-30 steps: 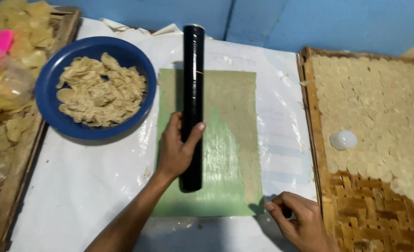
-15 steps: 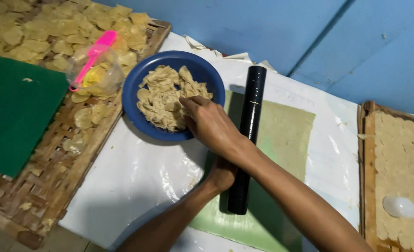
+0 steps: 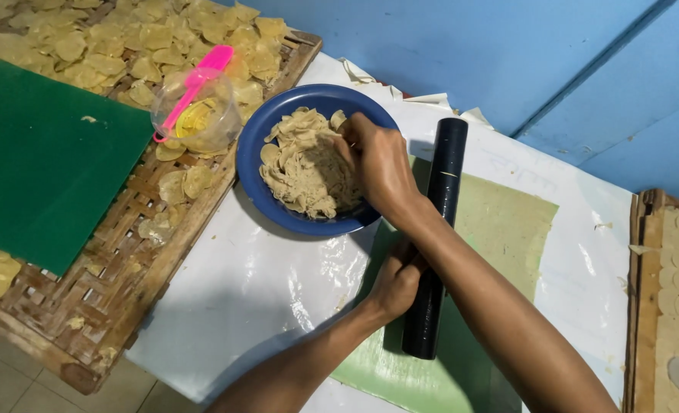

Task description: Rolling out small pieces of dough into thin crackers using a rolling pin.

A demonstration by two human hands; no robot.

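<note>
- Since the earlier frame the right hand [image 3: 377,164] has pushed deeper into the blue bowl [image 3: 259,149], fingers curled down into the heap of pale dough pieces [image 3: 305,172]; it looks to be pinching some, though what sits inside the fingers is hidden.
- White plastic covers the tabletop [image 3: 232,291] under both forearms, likely to keep dough from sticking (a judgement, not seen).
- Left of the right hand, a woven tray [image 3: 102,306] carries a green board [image 3: 41,160] and many flattened pale discs.
- Beneath the left hand [image 3: 397,283] lies a green sheet [image 3: 500,229], probably the pressing surface.
- That left hand is wrapped closed around the black roller [image 3: 437,229], seemingly to keep it from rolling off; its long axis runs away from the person, far end pointing at the blue wall, near end just below the hand.
- Beyond the bowl, a clear cup [image 3: 198,115] holds a pink spoon [image 3: 194,84].
</note>
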